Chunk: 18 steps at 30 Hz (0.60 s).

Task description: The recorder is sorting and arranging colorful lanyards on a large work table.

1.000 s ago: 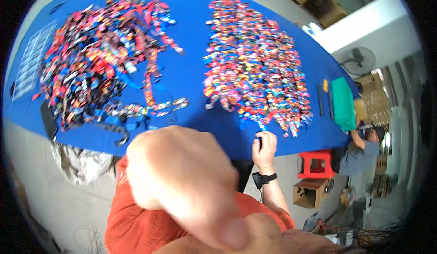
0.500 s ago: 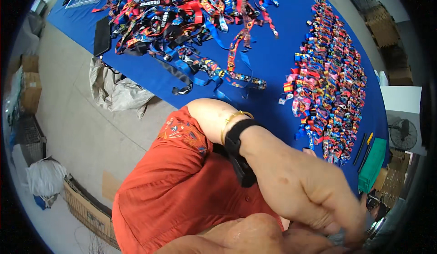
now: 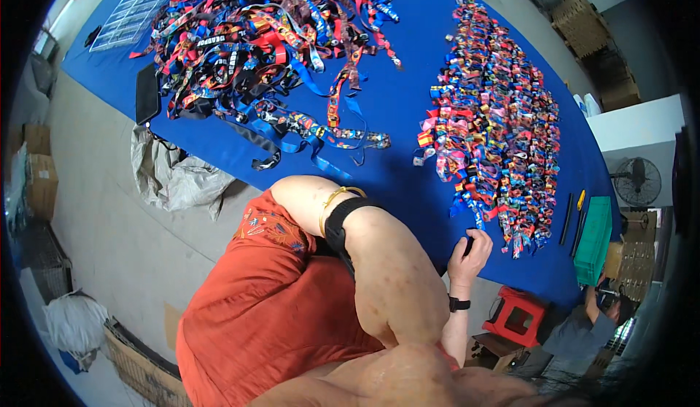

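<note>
Resting its curled fingers on the blue surface [image 3: 408, 115] edge, the right hand [image 3: 472, 250] sits just below the sorted ribbon pile [image 3: 496, 122]; I cannot tell whether it grips anything, and a careless sweep could scatter them.

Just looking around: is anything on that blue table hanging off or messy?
Yes. A black phone-like slab overhangs the blue table's near edge, and loose straps trail out of the tangled heap.

The left forearm [image 3: 379, 261] fills the lower middle; its hand runs out of sight. The right hand [image 3: 470, 250] curls at the blue table's [image 3: 408, 101] near edge; whether it grips anything cannot be told. A clear tray [image 3: 135, 9] is cut off at the far left corner.
</note>
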### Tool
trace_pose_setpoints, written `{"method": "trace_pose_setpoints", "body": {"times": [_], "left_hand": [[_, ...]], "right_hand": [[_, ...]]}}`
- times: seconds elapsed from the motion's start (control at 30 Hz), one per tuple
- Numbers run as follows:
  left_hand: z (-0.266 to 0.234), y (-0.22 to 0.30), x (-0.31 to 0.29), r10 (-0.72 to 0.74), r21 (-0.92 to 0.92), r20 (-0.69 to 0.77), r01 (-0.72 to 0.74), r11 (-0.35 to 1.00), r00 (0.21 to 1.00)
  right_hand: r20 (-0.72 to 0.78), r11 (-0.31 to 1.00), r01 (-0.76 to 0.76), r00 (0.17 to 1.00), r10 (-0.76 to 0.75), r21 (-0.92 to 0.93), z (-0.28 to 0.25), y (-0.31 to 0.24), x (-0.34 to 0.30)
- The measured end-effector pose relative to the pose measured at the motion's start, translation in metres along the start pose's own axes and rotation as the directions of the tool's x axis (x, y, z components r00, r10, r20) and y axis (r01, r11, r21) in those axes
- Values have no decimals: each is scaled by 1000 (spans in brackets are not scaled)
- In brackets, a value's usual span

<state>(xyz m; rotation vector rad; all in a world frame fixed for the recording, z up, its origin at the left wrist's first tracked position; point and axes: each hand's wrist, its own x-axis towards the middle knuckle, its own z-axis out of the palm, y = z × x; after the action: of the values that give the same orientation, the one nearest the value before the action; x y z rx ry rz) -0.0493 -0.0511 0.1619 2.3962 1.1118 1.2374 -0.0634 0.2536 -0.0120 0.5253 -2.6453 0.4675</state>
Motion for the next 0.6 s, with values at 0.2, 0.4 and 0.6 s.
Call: {"method": "trace_pose_setpoints", "body": {"times": [0.2,0.4,0.6], "left_hand": [[5,11,14,-291,-73,57,295,953,955],[51,-8,-47,-637,188,-626,880,436,450],[102,-19,-120,-514,166,-854,891,-423,-85]], "right_hand": [[-43,1000,16,999,-15,20,-3,2,-1],[-68,999,30,997,-28,34,-4,4,0],[-93,999,9,996,-5,36,-6,2,-1]]}}
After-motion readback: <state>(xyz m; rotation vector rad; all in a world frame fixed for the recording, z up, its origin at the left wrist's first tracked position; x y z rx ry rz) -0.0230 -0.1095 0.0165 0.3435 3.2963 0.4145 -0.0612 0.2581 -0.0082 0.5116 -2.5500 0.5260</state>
